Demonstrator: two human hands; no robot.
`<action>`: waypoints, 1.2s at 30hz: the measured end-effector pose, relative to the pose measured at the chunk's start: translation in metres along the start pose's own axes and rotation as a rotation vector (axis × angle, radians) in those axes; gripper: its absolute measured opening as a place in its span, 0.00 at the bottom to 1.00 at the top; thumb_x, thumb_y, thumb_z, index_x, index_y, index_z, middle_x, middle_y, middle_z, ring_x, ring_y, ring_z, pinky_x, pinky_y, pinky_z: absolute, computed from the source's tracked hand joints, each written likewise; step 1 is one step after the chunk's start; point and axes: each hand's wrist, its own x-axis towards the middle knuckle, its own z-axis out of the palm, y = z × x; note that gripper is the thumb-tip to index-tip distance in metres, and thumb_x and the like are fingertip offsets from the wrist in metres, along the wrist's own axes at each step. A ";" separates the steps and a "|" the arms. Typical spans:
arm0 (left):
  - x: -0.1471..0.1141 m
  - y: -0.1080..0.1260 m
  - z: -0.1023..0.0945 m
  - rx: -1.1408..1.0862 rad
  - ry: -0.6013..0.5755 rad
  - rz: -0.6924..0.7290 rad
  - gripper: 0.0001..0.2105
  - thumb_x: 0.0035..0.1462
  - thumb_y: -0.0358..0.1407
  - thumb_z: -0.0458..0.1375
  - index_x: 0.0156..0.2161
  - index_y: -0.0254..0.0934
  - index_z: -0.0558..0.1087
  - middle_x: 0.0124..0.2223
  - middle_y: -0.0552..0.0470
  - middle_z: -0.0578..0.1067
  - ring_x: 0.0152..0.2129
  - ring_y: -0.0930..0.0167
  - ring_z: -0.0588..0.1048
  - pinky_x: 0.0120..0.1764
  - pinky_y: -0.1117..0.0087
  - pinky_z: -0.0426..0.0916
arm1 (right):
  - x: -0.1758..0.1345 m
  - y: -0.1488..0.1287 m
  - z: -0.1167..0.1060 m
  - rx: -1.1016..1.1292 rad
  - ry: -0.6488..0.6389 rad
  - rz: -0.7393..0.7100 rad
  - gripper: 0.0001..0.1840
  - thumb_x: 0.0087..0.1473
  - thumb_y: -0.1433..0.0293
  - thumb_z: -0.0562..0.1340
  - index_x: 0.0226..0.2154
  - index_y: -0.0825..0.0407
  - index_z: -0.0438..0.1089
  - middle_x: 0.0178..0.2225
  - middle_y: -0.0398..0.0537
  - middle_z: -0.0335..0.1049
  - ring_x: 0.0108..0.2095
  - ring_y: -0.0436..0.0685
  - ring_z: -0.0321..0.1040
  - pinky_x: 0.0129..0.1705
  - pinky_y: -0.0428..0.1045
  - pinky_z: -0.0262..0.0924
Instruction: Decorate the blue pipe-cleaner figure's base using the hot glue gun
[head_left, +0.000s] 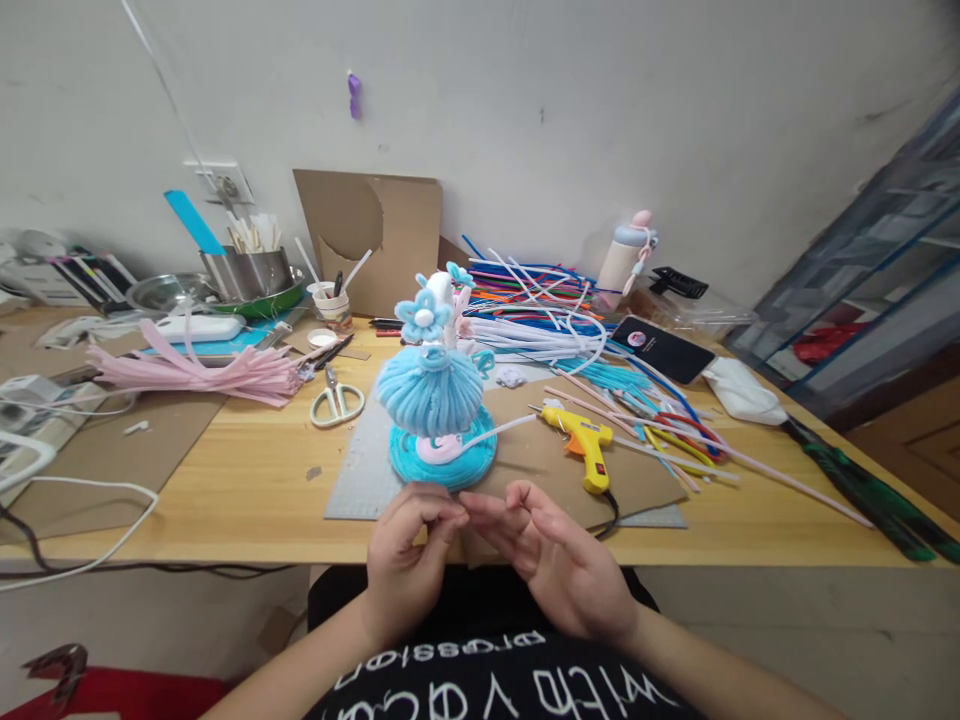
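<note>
A figure made of pipe cleaners, with a blue pleated skirt and blue flowers, stands upright on a round blue base. A white strip runs from the base toward the right. My left hand is just in front of the base, thumb and forefinger pinched together; whatever may be between them is too small to make out. Beside it my right hand is held palm inward, fingers loosely bent and apart, with nothing visible in it. Its fingertips come close to the left hand's; I cannot tell whether they touch.
A yellow glue gun lies on cardboard to the right. Scissors and pink pipe cleaners lie on the left. Behind are many coloured pipe cleaners, a bottle and a black phone. White cables cross the far left.
</note>
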 end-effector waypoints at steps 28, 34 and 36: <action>-0.011 -0.006 0.022 -0.960 -0.359 -0.903 0.18 0.48 0.46 0.65 0.31 0.34 0.66 0.17 0.59 0.68 0.10 0.83 0.58 0.12 0.84 0.49 | 0.002 0.000 -0.010 -0.865 0.116 -0.319 0.01 0.50 0.70 0.66 0.28 0.50 0.74 0.29 0.45 0.67 0.31 0.52 0.65 0.34 0.48 0.60; -0.010 -0.003 0.019 -1.081 -0.443 -0.963 0.20 0.45 0.44 0.68 0.33 0.36 0.62 0.18 0.60 0.66 0.11 0.83 0.58 0.11 0.85 0.49 | 0.002 -0.001 -0.008 -0.695 -0.010 -0.096 0.10 0.53 0.64 0.63 0.27 0.52 0.65 0.28 0.42 0.63 0.29 0.51 0.66 0.33 0.48 0.60; -0.009 -0.002 0.019 -1.090 -0.470 -0.981 0.20 0.46 0.44 0.67 0.33 0.36 0.61 0.19 0.61 0.65 0.11 0.83 0.57 0.11 0.85 0.49 | 0.002 -0.001 -0.009 -0.667 -0.068 -0.036 0.12 0.56 0.62 0.60 0.28 0.52 0.62 0.28 0.42 0.61 0.30 0.51 0.66 0.34 0.49 0.60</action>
